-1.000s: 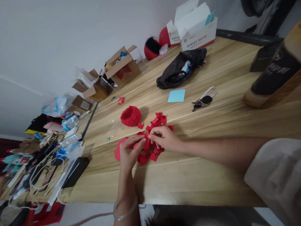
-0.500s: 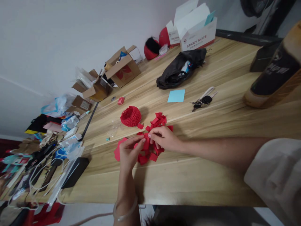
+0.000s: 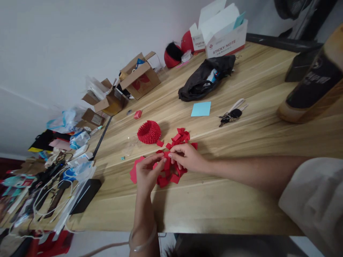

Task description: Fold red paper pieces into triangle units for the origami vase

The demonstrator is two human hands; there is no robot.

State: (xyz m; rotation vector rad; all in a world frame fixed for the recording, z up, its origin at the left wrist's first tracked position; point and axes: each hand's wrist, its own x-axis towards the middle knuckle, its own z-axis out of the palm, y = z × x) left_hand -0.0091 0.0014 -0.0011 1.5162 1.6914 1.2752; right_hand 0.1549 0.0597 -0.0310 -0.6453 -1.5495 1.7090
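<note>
Both my hands meet over a scatter of red paper pieces (image 3: 175, 178) on the wooden table. Between finger and thumb, my left hand (image 3: 148, 171) pinches one edge of a small red paper piece (image 3: 166, 155). From the other side, my right hand (image 3: 189, 157) pinches the same piece, its fingers curled. Exactly how the paper is folded is too small to make out. A stack of flat red paper (image 3: 133, 173) lies partly behind my left hand. Just beyond stands a round red bowl shape (image 3: 149, 132) built of many folded paper units.
Past the red paper lie a blue sticky note pad (image 3: 200, 109), keys (image 3: 232, 115) and a black plastic bag (image 3: 198, 84). A large bottle (image 3: 313, 78) stands at the right. Open cardboard boxes (image 3: 140, 80) line the wall. Cables and a black box (image 3: 87, 196) crowd the left.
My hands stay in almost the same place, still pinching the red paper piece. Its visible part between my fingertips has shifted slightly. Everything else is unmoved.
</note>
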